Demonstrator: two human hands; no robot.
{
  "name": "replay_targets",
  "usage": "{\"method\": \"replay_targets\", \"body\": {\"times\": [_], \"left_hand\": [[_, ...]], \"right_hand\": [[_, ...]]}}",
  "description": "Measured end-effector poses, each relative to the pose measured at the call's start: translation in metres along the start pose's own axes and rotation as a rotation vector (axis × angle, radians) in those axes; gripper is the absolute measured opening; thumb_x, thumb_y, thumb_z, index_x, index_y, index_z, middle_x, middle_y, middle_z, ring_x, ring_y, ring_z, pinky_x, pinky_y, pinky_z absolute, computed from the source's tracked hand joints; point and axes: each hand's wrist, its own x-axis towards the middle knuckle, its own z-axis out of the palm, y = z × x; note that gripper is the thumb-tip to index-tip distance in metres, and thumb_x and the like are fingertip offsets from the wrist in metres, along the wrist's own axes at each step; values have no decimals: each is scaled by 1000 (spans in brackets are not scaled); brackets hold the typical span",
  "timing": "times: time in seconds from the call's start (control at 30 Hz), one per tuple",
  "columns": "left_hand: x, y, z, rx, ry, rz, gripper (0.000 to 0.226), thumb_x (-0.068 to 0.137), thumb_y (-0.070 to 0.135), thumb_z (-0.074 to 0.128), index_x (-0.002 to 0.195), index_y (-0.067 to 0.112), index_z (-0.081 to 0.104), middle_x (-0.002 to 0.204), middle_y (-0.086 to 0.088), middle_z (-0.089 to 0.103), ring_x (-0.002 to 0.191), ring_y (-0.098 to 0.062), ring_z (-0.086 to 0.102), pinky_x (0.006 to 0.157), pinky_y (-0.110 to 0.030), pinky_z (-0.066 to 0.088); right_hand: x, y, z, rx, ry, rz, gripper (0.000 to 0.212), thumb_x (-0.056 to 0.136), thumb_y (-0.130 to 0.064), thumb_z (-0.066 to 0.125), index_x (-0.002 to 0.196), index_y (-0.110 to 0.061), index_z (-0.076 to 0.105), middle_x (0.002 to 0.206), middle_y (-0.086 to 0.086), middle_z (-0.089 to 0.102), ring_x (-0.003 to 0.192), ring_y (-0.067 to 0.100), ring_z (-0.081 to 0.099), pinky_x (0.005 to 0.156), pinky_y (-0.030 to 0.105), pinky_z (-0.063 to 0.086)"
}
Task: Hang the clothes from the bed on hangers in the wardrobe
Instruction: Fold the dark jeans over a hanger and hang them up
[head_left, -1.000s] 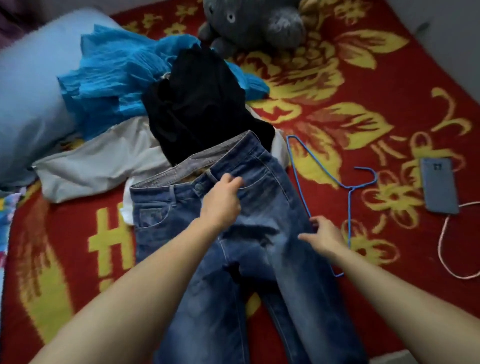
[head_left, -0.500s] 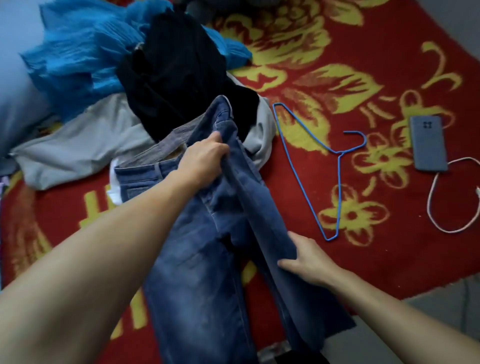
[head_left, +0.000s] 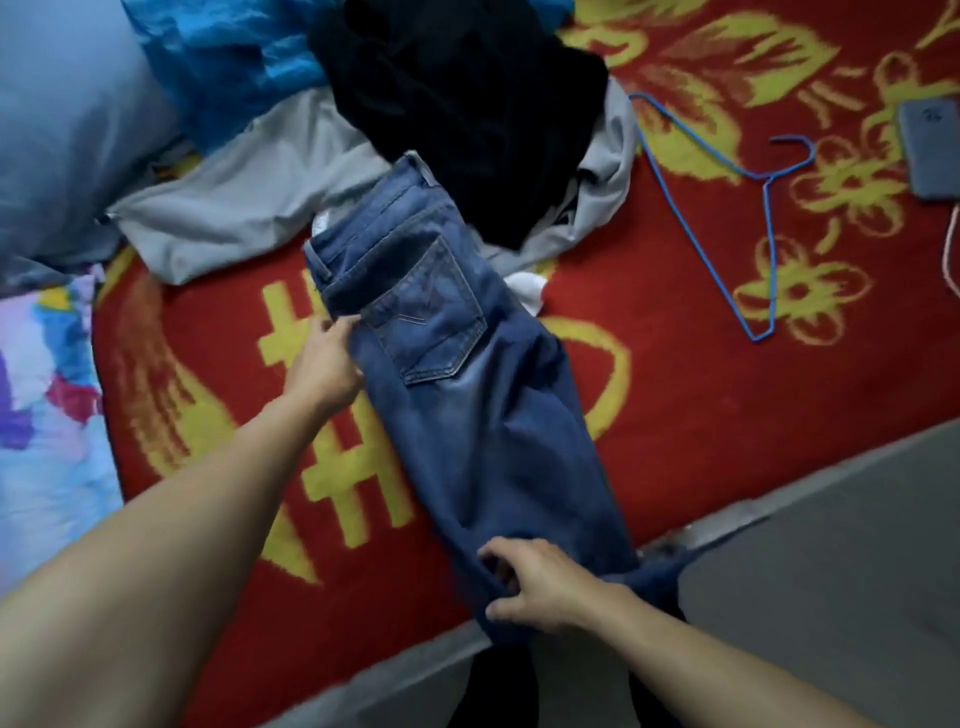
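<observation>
A pair of blue jeans (head_left: 457, 395) lies folded lengthwise on the red and yellow bed cover (head_left: 675, 415), back pocket facing up. My left hand (head_left: 327, 364) rests at the jeans' left edge beside the pocket, fingers touching the denim. My right hand (head_left: 530, 582) grips the legs near the bed's front edge, where they hang over. Behind the jeans lie a black garment (head_left: 467, 104), a grey garment (head_left: 249, 192) and a bright blue garment (head_left: 228, 57). A blue wire hanger (head_left: 763, 208) lies on the cover to the right, apart from both hands.
A grey phone (head_left: 932, 150) with a pale cable (head_left: 950, 249) lies at the far right. A light blue pillow (head_left: 67, 130) fills the upper left, a patterned sheet (head_left: 47, 415) the left. The grey floor (head_left: 831, 571) shows past the bed's front edge.
The jeans' right half has been folded over onto the left, so the back pocket faces up. My left hand moved to the left edge; my right hand slid down to the legs.
</observation>
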Motion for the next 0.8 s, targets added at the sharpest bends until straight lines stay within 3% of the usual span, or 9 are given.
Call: {"method": "replay_targets", "body": {"times": [0.1, 0.2, 0.3, 0.4, 0.47, 0.53, 0.63, 0.7, 0.8], "left_hand": [[-28, -2, 36, 149, -84, 183, 51, 87, 11, 54, 135, 26, 48, 142, -9, 35, 121, -33, 44, 94, -43, 46], [-57, 7, 77, 286, -156, 361, 35, 88, 21, 53, 122, 26, 58, 130, -8, 43, 114, -32, 45, 91, -42, 43], [-76, 1, 109, 319, -125, 387, 24, 90, 23, 49, 109, 21, 63, 118, -9, 48, 106, -33, 46, 83, -42, 44], [-81, -9, 117, 215, -94, 414, 25, 89, 17, 53, 110, 16, 65, 121, -13, 49, 109, -34, 46, 87, -41, 44], [-83, -19, 115, 184, -120, 456, 30, 88, 15, 53, 116, 15, 64, 128, -15, 47, 116, -34, 45, 94, -38, 41], [-87, -28, 111, 186, -143, 457, 33, 85, 15, 55, 117, 15, 64, 129, -16, 45, 118, -34, 45, 97, -36, 39], [-95, -34, 99, 214, -249, 324, 31, 84, 18, 56, 114, 18, 63, 127, -11, 45, 117, -32, 47, 93, -36, 44], [-95, -31, 85, 220, -326, 218, 30, 86, 19, 53, 115, 18, 62, 123, -9, 47, 116, -31, 50, 93, -38, 45], [-83, -19, 60, 181, -301, 128, 30, 88, 20, 52, 118, 18, 59, 118, -10, 50, 112, -33, 53, 92, -40, 46]], "right_hand": [[-3, 20, 18, -81, 175, 133, 47, 79, -44, 65, 123, -29, 57, 122, -3, 60, 115, 19, 56, 92, 32, 43], [-22, 40, 29, -204, 193, 302, 42, 79, -52, 63, 111, -25, 54, 114, -1, 59, 109, 23, 57, 83, 36, 44], [-29, 42, 55, -130, 143, 356, 42, 79, -50, 66, 101, -22, 45, 112, 4, 53, 105, 29, 57, 75, 34, 40], [-25, 29, 81, -111, 119, 332, 57, 84, -50, 62, 124, -14, 44, 122, 8, 44, 115, 30, 48, 91, 38, 43], [-26, 16, 95, -256, 53, 311, 78, 88, -47, 59, 144, -3, 27, 136, 16, 35, 123, 35, 41, 99, 42, 42], [-32, 5, 100, -401, -66, 288, 86, 91, -43, 56, 150, 3, 13, 146, 25, 26, 127, 40, 38, 101, 44, 41], [-34, -3, 76, -338, -87, 266, 58, 93, -42, 53, 134, -1, 46, 135, 22, 43, 119, 38, 50, 95, 42, 43], [-30, -1, 39, -255, 107, 250, 41, 92, -41, 51, 116, -9, 61, 121, 15, 56, 112, 36, 56, 92, 40, 45], [-23, 4, -36, -212, 395, 258, 31, 90, -36, 52, 111, -17, 66, 116, 10, 64, 109, 34, 60, 90, 39, 48]]}}
